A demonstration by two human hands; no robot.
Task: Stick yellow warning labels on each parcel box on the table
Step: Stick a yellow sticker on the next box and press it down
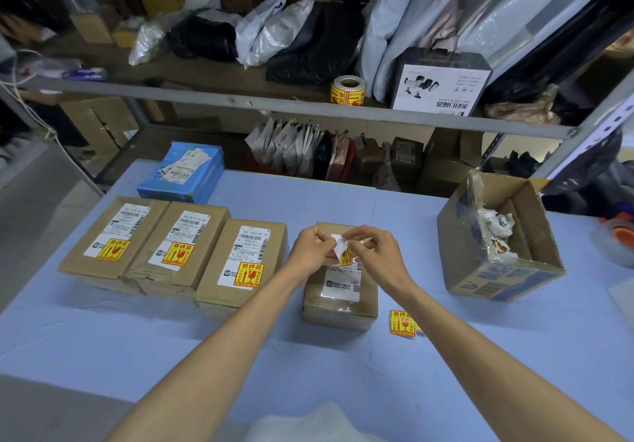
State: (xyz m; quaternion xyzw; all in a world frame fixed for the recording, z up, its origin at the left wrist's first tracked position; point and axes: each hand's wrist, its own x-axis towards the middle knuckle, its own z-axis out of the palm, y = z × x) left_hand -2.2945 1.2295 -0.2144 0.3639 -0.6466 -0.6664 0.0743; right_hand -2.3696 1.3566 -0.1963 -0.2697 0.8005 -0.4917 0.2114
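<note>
Centre frame, left hand [310, 249] and right hand [374, 253] both pinch a yellow label [344, 254] with white backing, just above the unlabelled box [339, 299]. Three boxes [161, 235] at left carry "易碎品" labels. A spare label [403, 323] lies on the tabletop [343, 373]. An open carton [463, 253] stands right, and a roll [348, 89] sits on the shelf [240, 98].

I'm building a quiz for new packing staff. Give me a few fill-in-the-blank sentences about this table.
1. ___ brown boxes already carry stuck yellow labels.
2. The label roll stands on the ___.
3. The left hand and right hand pinch a label over the ___ brown box from the left.
Missing words: three; shelf; fourth.
</note>
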